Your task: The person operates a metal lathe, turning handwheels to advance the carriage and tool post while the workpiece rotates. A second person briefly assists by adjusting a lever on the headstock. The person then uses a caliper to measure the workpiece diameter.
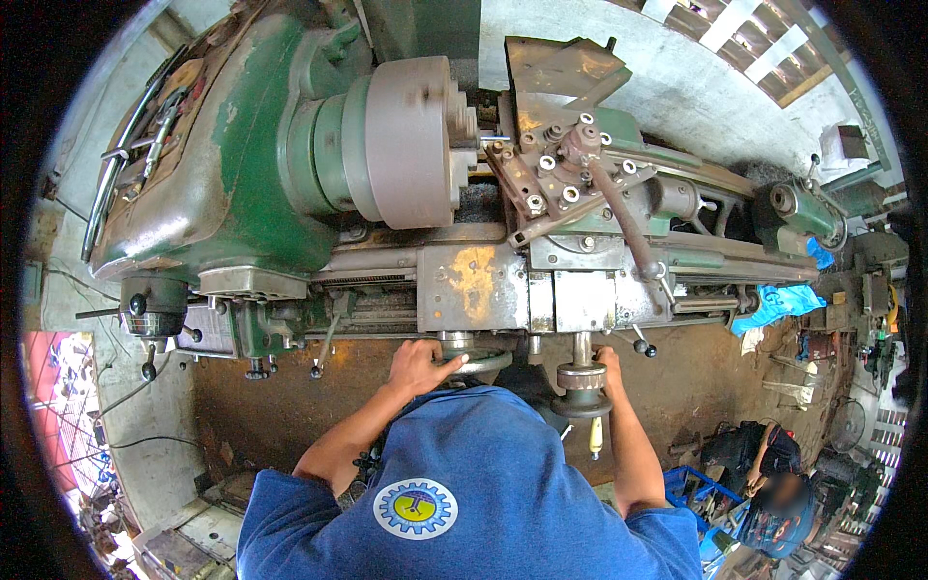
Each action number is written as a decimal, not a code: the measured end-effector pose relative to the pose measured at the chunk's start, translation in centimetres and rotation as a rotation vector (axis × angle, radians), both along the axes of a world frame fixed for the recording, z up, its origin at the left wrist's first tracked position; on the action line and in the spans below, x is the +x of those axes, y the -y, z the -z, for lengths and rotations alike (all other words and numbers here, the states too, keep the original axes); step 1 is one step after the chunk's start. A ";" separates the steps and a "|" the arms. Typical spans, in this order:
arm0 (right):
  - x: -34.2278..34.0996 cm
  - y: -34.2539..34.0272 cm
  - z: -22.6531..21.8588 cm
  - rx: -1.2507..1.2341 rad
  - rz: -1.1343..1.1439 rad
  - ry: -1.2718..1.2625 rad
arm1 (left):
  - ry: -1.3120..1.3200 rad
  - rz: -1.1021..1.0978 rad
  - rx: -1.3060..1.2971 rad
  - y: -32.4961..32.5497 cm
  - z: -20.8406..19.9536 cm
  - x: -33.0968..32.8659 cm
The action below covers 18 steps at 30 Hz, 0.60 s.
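A big grey chuck [411,143] sticks out from the right side of the green machine head [242,164]. Below the chuck and a bit to its right, nearer the person, is the big wheel [488,364]. The left hand [422,368] is curled on the left part of its rim, with the thumb lying along the edge. Farther to the right and below the chuck is the small wheel [580,404], which has a pale handle [595,438] pointing toward the person. The right hand [611,372] is at the right side of the small wheel. Its fingers go partly out of sight there, so I cannot tell if it is gripping or only touching.

A thin shiny rod [495,138] pokes out to the right of the chuck. Near it, just right of the chuck, is the tool holder [570,164], with lots of bolts and a long brown bar [623,217] slanting down from its top. Left of the chuck, metal tools [155,140] lie on the green machine head. Far to the right of the chuck and lower is a crumpled blue sheet [788,305]. Another person [778,512] is well off to the lower right of the chuck.
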State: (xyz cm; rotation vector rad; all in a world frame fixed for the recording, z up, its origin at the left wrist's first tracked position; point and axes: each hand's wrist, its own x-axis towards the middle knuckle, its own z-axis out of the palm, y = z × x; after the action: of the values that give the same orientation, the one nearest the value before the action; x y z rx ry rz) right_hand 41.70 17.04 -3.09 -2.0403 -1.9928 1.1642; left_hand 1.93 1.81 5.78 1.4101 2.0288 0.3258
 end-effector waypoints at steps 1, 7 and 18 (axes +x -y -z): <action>0.1 -0.1 0.2 -0.027 0.026 -0.014 | 0.011 -0.005 0.010 0.0 0.0 0.0; 0.5 -0.4 1.4 -0.010 -0.031 0.006 | 0.006 0.003 0.018 0.0 0.1 -0.1; -0.2 -0.4 -0.5 -0.077 0.102 -0.102 | 0.032 -0.001 0.065 0.1 0.2 -0.2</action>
State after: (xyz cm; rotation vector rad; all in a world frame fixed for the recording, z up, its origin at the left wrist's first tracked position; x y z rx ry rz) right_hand 41.51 17.40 -2.59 -2.0453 -1.8035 1.3149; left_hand 1.69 1.67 5.57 1.4341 2.0092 0.4162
